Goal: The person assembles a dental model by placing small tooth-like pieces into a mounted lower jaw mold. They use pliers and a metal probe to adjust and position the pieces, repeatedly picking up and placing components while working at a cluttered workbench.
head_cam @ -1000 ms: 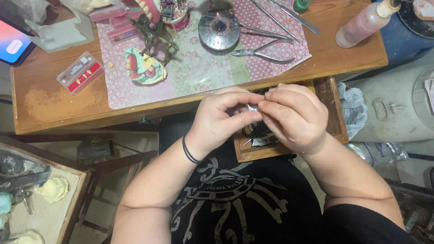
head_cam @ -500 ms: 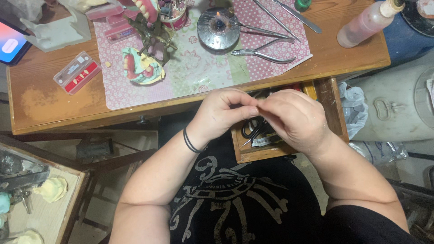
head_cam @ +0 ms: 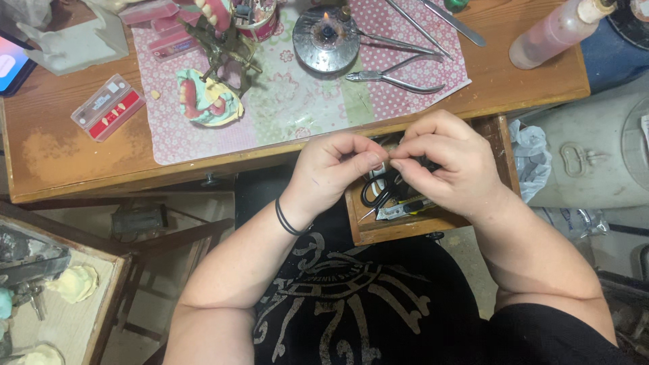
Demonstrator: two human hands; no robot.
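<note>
Fingertips of both hands meet over an open wooden drawer [head_cam: 368, 233] just below the edge of the wooden workbench [head_cam: 61, 155]. The left hand [head_cam: 338, 169] is curled nearly closed, thumb and forefinger pinching a tiny pale piece [head_cam: 380, 167]; the right hand [head_cam: 443, 162] is likewise closed onto it from the other side. What the piece is cannot be told. Black-handled scissors [head_cam: 375, 192] lie in the drawer beneath. On the pink patterned mat [head_cam: 291, 101] sit a pink-and-green dental model [head_cam: 203, 101], silver pliers [head_cam: 399, 78] and a small lit burner [head_cam: 326, 40]. The step looks like fine finger-shaping of the piece; any further handling would call for a steady pinch, judging by how small it is.
</note>
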